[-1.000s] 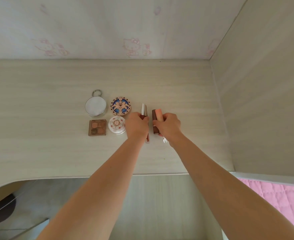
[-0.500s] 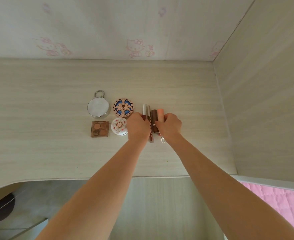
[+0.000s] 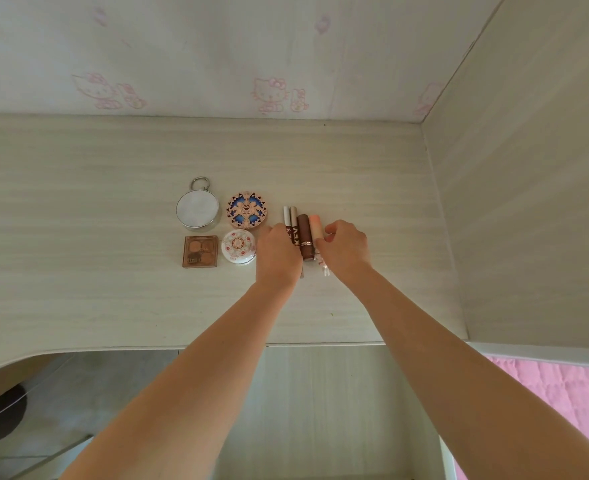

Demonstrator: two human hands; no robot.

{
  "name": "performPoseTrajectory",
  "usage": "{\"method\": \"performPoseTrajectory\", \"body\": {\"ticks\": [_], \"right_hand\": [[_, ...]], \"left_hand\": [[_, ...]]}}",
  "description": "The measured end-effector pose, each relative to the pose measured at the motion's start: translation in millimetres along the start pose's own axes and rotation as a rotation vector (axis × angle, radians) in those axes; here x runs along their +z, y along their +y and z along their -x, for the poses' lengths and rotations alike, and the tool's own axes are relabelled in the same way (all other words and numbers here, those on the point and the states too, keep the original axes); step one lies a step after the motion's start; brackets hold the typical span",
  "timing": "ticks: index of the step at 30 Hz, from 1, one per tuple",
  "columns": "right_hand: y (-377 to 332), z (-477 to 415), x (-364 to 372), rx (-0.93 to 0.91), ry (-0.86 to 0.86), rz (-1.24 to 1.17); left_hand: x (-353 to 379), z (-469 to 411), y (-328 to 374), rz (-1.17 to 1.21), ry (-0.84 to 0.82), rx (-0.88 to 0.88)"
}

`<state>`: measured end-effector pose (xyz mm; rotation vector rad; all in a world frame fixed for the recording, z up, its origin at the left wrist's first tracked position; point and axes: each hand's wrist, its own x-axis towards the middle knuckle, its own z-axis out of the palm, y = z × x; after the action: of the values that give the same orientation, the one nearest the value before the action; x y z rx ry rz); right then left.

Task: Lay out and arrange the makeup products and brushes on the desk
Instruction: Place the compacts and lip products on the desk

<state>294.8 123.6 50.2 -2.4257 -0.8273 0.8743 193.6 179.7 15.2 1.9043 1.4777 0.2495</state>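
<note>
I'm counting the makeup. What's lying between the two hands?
In the head view, four slim tubes lie side by side between the left hand and right hand: two white-capped tubes, a brown tube and a peach tube.

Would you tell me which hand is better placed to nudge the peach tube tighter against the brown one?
The right hand: its fingers already rest beside the peach tube, on its outer side. The left hand sits across the row, by the white-capped tubes.

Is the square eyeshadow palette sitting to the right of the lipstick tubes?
No, the square eyeshadow palette lies left of the lipstick tubes, beyond the white round compact.
</note>
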Motion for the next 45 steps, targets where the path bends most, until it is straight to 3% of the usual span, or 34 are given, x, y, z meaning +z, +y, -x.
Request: {"method": "performPoseTrajectory", "body": {"ticks": [5, 16, 26, 36, 42, 45], "right_hand": [[9.5, 11.7, -1.4, -0.078, -0.041, 0.001], [66.5, 94.9, 2.4, -0.445, 0.027, 0.375], [143.7, 193.8, 22.1, -0.586, 0.037, 0.398], [235.2, 292.2, 47.1, -0.558, -0.163, 0.470], [271.0, 317.9, 65.9, -0.514, -0.318, 0.547], [281.6, 317.5, 75.5, -0.512, -0.331, 0.586]], "left_hand": [[-3.9, 19.1, -7.8, -0.073, -0.004, 0.164], [-31.4, 109.1, -44.5, -0.361, 0.065, 0.531], [-12.3, 234.0, -93.6, -0.387, 0.039, 0.476], [29.1, 365.3, -145.5, -0.358, -0.246, 0.435], [50.2, 390.3, -167.2, -0.462, -0.407, 0.358], [59.1, 391.6, -177.9, -0.512, -0.397, 0.373]]}}
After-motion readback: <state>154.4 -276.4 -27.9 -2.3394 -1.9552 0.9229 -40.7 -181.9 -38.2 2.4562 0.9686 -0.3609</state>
